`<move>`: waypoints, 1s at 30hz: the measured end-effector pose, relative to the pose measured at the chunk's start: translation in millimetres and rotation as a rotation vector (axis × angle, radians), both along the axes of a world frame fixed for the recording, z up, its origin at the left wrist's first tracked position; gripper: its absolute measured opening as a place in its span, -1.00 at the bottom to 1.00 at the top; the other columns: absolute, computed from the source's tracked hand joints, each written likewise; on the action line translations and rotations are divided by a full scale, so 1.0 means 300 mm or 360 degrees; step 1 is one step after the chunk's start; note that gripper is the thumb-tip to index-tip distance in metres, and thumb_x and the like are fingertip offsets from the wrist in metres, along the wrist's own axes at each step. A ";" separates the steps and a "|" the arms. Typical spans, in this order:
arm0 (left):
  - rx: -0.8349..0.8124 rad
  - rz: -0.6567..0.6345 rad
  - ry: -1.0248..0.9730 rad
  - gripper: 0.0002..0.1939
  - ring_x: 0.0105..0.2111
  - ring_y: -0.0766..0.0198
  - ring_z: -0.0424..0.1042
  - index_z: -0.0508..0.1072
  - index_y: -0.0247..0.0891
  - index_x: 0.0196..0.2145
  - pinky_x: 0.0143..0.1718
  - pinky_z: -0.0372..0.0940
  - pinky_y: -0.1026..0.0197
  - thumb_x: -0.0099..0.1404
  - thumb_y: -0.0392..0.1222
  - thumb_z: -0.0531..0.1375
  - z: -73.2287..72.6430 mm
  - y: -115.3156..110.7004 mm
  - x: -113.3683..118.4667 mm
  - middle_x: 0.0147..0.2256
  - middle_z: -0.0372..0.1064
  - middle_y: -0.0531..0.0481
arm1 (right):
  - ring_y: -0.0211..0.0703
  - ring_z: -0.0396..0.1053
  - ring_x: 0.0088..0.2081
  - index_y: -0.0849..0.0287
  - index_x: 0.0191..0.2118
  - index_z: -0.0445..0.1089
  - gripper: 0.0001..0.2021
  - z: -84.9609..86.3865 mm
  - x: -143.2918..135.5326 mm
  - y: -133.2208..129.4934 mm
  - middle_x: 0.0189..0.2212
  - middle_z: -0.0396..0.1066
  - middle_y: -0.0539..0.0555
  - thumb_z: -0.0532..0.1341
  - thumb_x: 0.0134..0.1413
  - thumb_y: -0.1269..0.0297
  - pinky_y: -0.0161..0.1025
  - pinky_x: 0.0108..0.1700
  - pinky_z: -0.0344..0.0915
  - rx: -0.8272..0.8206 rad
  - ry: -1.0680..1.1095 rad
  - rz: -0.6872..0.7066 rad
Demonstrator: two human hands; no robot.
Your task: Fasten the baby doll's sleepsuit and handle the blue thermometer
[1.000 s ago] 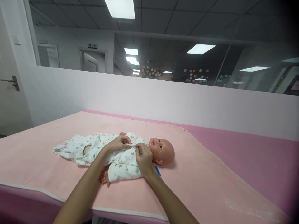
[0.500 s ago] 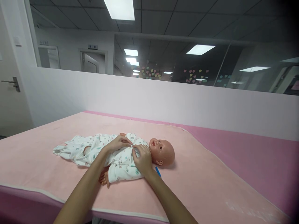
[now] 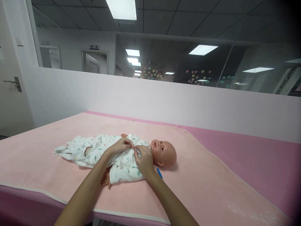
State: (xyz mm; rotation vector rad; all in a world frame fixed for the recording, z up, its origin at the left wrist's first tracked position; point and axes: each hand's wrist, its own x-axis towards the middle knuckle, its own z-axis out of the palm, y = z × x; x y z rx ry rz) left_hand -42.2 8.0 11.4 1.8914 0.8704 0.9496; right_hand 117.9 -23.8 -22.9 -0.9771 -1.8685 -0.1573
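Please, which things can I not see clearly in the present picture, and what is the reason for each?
All in the head view:
- What lies between the fingertips of the left hand and right hand: covered by the fingers.
- Part of the doll's printed outfit: behind the hands.
- Blue strip: too small to identify.
- Distant sign: too small to read.
- Door: cut off by the left edge.

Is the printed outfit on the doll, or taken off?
On: the printed outfit covers the torso and near arm of the doll, whose hand emerges from the cuff. Whether the outfit is fastened: cannot tell.
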 end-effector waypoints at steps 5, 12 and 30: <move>-0.0080 0.0039 0.0014 -0.88 -0.52 0.39 0.18 0.46 -0.34 -0.46 -0.49 0.08 0.33 -0.01 -0.27 0.16 0.008 -0.009 -0.004 -0.57 0.21 0.07 | -0.22 0.26 -0.40 0.15 -0.39 0.33 -0.87 0.002 0.001 -0.001 -0.49 0.35 0.00 0.04 0.04 0.41 -0.28 -0.32 0.09 0.0019 0.0007 0.0006; -0.0054 0.0035 -0.0065 -0.76 -0.47 0.37 0.23 0.41 -0.33 -0.35 -0.45 0.13 0.32 -0.03 -0.20 0.23 0.003 -0.013 -0.005 -0.48 0.25 0.04 | -0.22 0.25 -0.40 0.16 -0.42 0.30 -0.90 -0.009 -0.001 0.008 -0.49 0.35 0.01 0.06 -0.01 0.43 -0.29 -0.32 0.10 0.0045 0.0058 0.0003; -0.0024 0.0071 0.0033 -0.74 -0.41 0.31 0.28 0.48 -0.33 -0.35 -0.38 0.17 0.28 0.04 -0.09 0.21 0.018 -0.028 -0.011 -0.48 0.33 0.00 | -0.23 0.22 -0.41 0.17 -0.43 0.28 -0.89 -0.008 0.004 0.003 -0.50 0.32 0.00 0.04 0.04 0.44 -0.28 -0.32 0.07 0.0102 -0.0014 0.0056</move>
